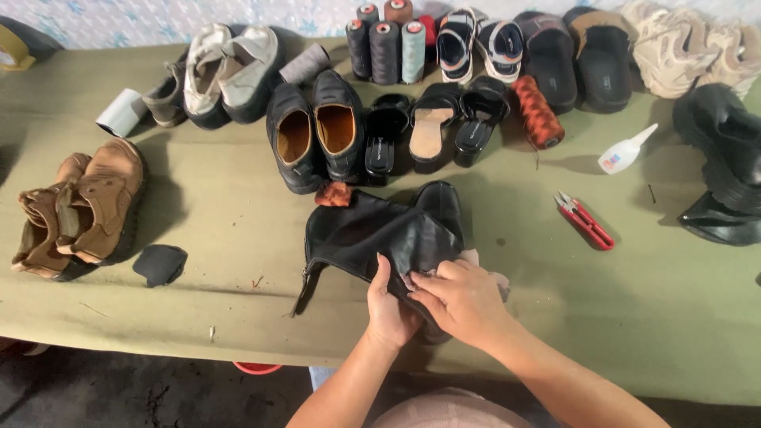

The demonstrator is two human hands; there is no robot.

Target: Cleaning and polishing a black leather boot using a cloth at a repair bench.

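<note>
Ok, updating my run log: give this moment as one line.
left hand: grips black boot | right hand: presses boot's edge | table: green

Olive-green cloth worktop (pixel 198 238) spreading out from my grip, scuffed and dusty, pale wall with a faint blue flower pattern (pixel 158 20) far beyond my grip, dark cracked floor (pixel 119 388) below the near edge, soft even light

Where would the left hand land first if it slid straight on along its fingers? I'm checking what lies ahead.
The left hand already rests on the black leather boot; further on, probably the black leather shoes.
</note>
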